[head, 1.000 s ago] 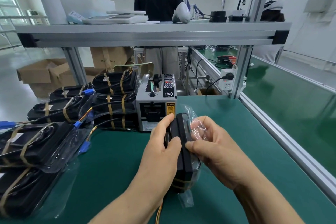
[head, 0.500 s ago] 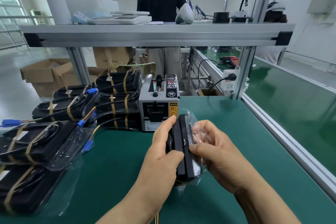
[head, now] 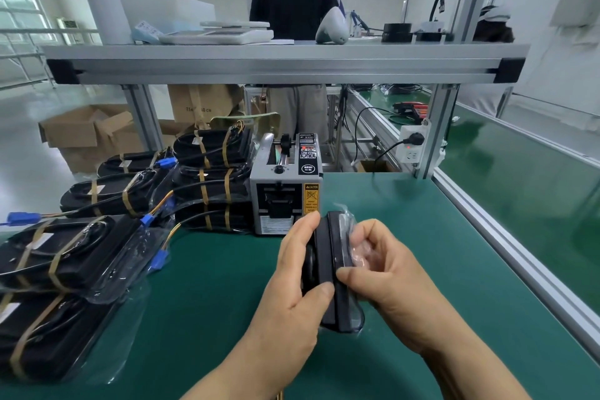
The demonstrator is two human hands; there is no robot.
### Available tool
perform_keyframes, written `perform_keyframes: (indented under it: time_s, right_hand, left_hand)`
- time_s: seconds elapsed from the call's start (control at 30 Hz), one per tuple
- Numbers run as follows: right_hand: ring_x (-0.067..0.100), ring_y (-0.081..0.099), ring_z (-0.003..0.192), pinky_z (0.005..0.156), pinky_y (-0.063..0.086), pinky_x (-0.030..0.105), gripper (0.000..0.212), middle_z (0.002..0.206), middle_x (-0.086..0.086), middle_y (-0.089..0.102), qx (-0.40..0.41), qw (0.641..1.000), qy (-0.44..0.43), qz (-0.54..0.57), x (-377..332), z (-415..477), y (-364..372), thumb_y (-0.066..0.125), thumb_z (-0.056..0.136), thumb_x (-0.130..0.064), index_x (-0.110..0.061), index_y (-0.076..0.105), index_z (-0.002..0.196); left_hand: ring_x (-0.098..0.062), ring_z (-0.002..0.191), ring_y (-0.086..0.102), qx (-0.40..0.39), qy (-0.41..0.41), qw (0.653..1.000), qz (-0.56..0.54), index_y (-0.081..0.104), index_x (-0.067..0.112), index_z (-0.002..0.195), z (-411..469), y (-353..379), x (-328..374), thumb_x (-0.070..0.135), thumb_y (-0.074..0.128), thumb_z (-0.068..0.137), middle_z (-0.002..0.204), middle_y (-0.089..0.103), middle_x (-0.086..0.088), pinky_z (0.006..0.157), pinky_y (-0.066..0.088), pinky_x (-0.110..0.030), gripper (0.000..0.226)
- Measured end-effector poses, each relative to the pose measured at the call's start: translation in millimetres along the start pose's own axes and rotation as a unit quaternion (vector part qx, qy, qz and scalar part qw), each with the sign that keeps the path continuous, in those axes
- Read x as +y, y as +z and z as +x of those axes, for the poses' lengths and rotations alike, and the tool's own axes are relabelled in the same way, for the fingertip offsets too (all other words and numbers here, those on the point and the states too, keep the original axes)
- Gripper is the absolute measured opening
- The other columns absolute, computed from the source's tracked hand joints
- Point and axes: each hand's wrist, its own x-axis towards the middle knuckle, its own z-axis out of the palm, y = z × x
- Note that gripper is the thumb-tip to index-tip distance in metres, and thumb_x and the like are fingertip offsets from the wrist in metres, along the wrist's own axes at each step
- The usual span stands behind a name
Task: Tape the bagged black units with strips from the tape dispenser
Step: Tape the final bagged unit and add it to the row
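Note:
A black unit in a clear plastic bag [head: 332, 256] stands on edge above the green mat, just in front of the grey tape dispenser [head: 285, 185]. My left hand [head: 292, 289] grips its left face, thumb across the near end. My right hand [head: 386, 282] pinches its right side and the loose bag film. Several taped bagged units [head: 211, 178] are stacked left of the dispenser, and more [head: 71, 253] lie at the left edge. I cannot see a tape strip at the dispenser's mouth.
An aluminium shelf [head: 285, 62] spans overhead, carrying trays and a scanner. A person in black [head: 292, 0] stands behind it, back turned. A green conveyor [head: 526, 191] with an aluminium rail runs along the right. A wall socket [head: 412, 146] sits on the post.
Both hands have lifted the bagged unit slightly and turned it, so less of its lower end and bag tail shows. The grip on both sides stays the same.

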Motion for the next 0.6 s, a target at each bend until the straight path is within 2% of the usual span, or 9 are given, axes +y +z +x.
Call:
perform_keyframes:
  time_s: [0.07,0.2,0.27,0.33,0.4,0.47,0.53,0.6]
  right_hand:
    - [0.018,0.041,0.071,0.066,0.041,0.029,0.029,0.073,-0.001,0.046,0.008,0.999,-0.009,-0.052,5,-4,-2,0.072,0.068,-0.015,-0.028,0.051,0.082]
    - [0.012,0.041,0.067,0.066,0.040,0.029,0.028,0.068,-0.009,0.042,0.042,0.987,-0.019,-0.155,14,-14,-2,0.067,0.073,-0.014,-0.030,0.046,0.080]
    - [0.009,0.042,0.065,0.065,0.042,0.028,0.031,0.068,-0.011,0.044,0.050,0.979,-0.018,-0.194,18,-18,-2,0.067,0.076,-0.011,-0.033,0.045,0.081]
    - [0.008,0.043,0.063,0.064,0.043,0.028,0.038,0.066,-0.011,0.046,0.055,0.970,-0.019,-0.236,24,-22,-1,0.067,0.081,-0.005,-0.036,0.043,0.081]
    - [0.005,0.043,0.060,0.061,0.043,0.024,0.043,0.065,-0.011,0.048,0.066,0.960,-0.027,-0.271,30,-25,2,0.067,0.083,-0.003,-0.037,0.041,0.081]
    - [0.004,0.043,0.059,0.060,0.041,0.021,0.039,0.065,-0.010,0.049,0.079,0.951,-0.036,-0.296,37,-29,6,0.068,0.082,-0.005,-0.033,0.041,0.083]
    - [0.006,0.043,0.057,0.058,0.039,0.020,0.033,0.064,-0.008,0.050,0.086,0.945,-0.044,-0.311,43,-33,8,0.068,0.084,-0.008,-0.028,0.042,0.084]
    - [0.005,0.043,0.056,0.055,0.037,0.017,0.029,0.062,-0.010,0.050,0.088,0.943,-0.054,-0.317,49,-38,9,0.067,0.087,-0.011,-0.026,0.043,0.083]
  left_hand:
    - [-0.012,0.147,0.025,0.001,0.013,1.000,0.016,0.028,0.046,0.148,-1,0,-10,0.004,0.051,0.083,0.158,0.028,0.016,0.119,0.025,-0.047,0.081]
    - [-0.017,0.145,0.032,0.022,0.028,0.998,0.043,0.031,0.052,0.145,-3,0,-23,-0.001,0.058,0.078,0.155,0.032,0.015,0.116,0.031,-0.048,0.089]
    - [-0.012,0.144,0.032,0.047,0.037,0.995,0.084,0.029,0.053,0.145,-5,3,-27,0.001,0.062,0.075,0.154,0.031,0.020,0.115,0.033,-0.046,0.094]
    - [-0.004,0.144,0.029,0.081,0.053,0.986,0.137,0.025,0.058,0.143,-8,7,-31,-0.003,0.068,0.072,0.153,0.028,0.027,0.117,0.031,-0.035,0.103]
    - [0.004,0.143,0.024,0.110,0.076,0.973,0.186,0.025,0.060,0.142,-12,12,-33,-0.012,0.072,0.069,0.151,0.025,0.031,0.115,0.023,-0.014,0.113]
    - [0.009,0.142,0.022,0.128,0.094,0.962,0.222,0.030,0.051,0.142,-16,16,-35,-0.016,0.072,0.066,0.152,0.025,0.029,0.107,0.017,-0.002,0.111]
    - [0.009,0.141,0.023,0.144,0.105,0.953,0.247,0.032,0.041,0.142,-20,18,-38,-0.017,0.074,0.064,0.153,0.027,0.023,0.106,0.018,-0.001,0.105]
    - [0.006,0.139,0.027,0.153,0.117,0.942,0.276,0.036,0.033,0.142,-23,18,-42,-0.017,0.077,0.061,0.152,0.032,0.014,0.109,0.022,-0.007,0.103]
